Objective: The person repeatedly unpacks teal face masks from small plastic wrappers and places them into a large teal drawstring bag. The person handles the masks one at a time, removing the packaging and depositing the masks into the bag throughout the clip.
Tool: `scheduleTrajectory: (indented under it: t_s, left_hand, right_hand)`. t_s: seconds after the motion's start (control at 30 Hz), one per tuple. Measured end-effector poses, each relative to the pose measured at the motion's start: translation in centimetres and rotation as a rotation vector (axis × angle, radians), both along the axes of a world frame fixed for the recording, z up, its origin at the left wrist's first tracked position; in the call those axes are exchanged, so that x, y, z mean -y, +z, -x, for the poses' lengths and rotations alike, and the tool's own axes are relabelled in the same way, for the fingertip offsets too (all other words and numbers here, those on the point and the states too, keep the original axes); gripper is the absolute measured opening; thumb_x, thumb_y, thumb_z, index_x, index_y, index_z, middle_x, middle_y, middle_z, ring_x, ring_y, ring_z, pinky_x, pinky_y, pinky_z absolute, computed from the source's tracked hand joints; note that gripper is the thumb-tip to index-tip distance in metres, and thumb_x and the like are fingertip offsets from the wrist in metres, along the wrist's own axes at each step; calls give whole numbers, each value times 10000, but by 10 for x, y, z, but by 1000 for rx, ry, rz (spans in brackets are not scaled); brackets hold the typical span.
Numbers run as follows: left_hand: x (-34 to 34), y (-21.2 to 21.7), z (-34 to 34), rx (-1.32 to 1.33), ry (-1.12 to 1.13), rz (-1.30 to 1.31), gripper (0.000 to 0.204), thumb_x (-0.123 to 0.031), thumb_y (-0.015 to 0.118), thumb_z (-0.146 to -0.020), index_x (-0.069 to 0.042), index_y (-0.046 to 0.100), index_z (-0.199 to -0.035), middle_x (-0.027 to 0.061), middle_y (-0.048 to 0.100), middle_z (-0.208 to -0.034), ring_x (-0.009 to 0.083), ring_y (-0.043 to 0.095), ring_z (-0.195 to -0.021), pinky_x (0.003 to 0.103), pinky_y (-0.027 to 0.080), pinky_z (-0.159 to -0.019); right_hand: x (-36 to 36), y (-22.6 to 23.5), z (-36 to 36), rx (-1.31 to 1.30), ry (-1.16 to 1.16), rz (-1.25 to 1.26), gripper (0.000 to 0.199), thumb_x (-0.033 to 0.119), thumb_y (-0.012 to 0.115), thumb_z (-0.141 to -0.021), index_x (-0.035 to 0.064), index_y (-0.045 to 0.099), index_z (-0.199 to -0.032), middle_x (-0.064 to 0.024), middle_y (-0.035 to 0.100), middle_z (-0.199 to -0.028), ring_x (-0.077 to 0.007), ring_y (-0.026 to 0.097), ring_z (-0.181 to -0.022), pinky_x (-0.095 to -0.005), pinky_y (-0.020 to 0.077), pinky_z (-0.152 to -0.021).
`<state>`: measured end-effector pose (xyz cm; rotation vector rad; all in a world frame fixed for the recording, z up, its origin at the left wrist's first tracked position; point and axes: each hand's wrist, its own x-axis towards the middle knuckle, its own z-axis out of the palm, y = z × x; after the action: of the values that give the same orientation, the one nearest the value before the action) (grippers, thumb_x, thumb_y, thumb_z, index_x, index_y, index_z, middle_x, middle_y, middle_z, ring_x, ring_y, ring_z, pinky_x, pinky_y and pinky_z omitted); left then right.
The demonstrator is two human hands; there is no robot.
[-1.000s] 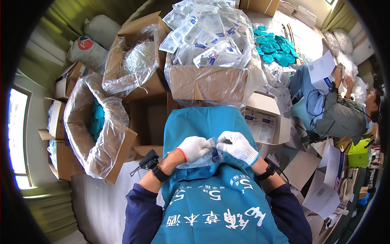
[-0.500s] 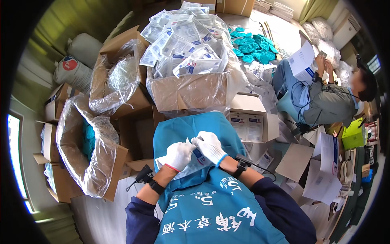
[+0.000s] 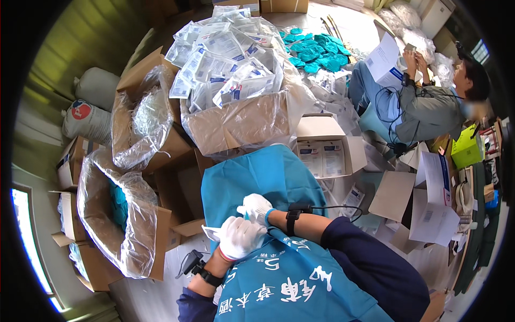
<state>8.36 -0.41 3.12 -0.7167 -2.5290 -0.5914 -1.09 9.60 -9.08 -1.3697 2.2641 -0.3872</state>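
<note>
My left hand (image 3: 240,239), in a white knit glove, is closed over my lap. A pale corner of a flat plastic packet (image 3: 210,232) pokes out on its left side; the rest is hidden under the hand. Just beyond it and slightly right is my gloved right hand (image 3: 256,209), fingers curled inward close to the left hand. What those fingers hold, if anything, is hidden. Both hands are above the teal apron (image 3: 252,172), which spreads over my lap.
Ahead stands a plastic-lined carton (image 3: 236,121) heaped with packets. An open white box (image 3: 322,129) holds more packets. Lined cartons (image 3: 115,214) stand at left. Teal bundles (image 3: 316,51) lie on the floor beyond. At right, a seated person (image 3: 429,107) holds a white box.
Both hands have drawn nearer to me, the right also leftward, so they now sit one beyond the other. The packet, earlier showing beneath both hands, is now mostly covered. My view has shifted slightly.
</note>
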Motion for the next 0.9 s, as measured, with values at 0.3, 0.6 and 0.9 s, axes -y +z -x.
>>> scheduleTrajectory:
  t_s: [0.3,0.6,0.9]
  left_hand:
    - [3,-3,-1,227,280,-159,83,-60,684,-768,-88,636,-830,106,617,-805,323,601,-747,427,481,-676]
    - [7,-23,19,357,316,-139,129,-68,644,-901,-39,603,-782,157,612,-797,369,607,-770,453,495,-675]
    - [19,-16,22,670,451,-484,214,-175,698,-860,-51,621,-1016,174,684,-893,367,687,-823,420,536,-753]
  right_hand:
    - [-26,-25,26,128,-139,336,271,316,575,-986,90,721,-1015,-138,703,-1041,-317,676,-973,-418,546,-847]
    - [-37,68,50,1022,-341,567,153,181,705,-924,47,714,-998,-35,694,-832,-117,628,-769,-291,520,-701]
    - [-38,86,27,397,-436,691,69,128,687,-856,74,644,-852,-100,694,-843,-315,684,-786,-369,538,-680]
